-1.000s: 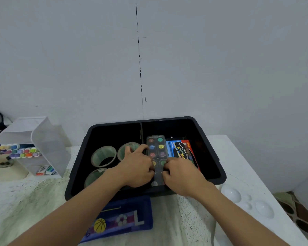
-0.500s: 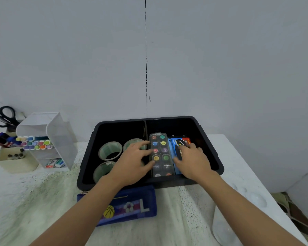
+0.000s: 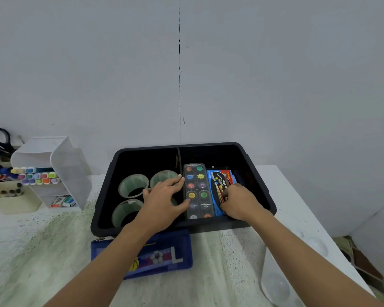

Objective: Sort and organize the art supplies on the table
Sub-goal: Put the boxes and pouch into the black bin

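Where a second ago both hands pinched the near end of the paint palette (image 3: 197,191), it now lies flat in the right compartment of the black bin (image 3: 208,144), at the frame's centre, just beside the blue packet (image 3: 215,185). The left hand (image 3: 162,202) is relaxed, with straight fingers touching the palette's left edge. The right hand (image 3: 242,202) has shifted onto the packet with bent fingers; whether it grips or only presses cannot be told. The palette looks stowed. Three tape rolls (image 3: 133,185) fill the left compartment. Still outside the bin are the blue pencil case (image 3: 164,255) below it and a white mixing tray (image 3: 275,286) at lower right. Nothing blocks either.
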The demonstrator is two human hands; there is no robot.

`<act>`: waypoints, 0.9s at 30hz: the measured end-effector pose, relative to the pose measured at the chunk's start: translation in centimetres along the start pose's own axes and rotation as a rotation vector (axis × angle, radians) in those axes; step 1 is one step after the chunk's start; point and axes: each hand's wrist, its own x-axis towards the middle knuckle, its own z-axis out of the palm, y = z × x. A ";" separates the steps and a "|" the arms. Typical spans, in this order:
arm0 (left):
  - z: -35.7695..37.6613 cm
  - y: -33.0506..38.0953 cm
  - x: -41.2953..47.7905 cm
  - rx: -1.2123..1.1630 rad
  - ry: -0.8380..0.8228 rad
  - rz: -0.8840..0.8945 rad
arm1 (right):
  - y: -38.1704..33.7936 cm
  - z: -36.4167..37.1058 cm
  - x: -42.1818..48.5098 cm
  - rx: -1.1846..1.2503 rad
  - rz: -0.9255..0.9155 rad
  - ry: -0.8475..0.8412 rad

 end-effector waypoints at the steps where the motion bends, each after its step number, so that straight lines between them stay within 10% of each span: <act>1: 0.0 -0.1 0.0 -0.006 0.010 0.003 | -0.2 0.0 -0.2 -0.007 0.007 0.006; 10: -3.5 -2.6 -1.5 -0.319 0.155 0.002 | -6.9 -0.2 -3.6 0.163 -0.357 0.361; 16: -8.8 -6.1 -6.6 -0.374 0.288 -0.106 | -15.0 1.3 -6.7 0.629 -0.567 0.293; 27: -18.6 -20.6 -19.6 -0.209 0.351 -0.485 | -32.5 10.1 -10.8 0.679 -0.575 -0.099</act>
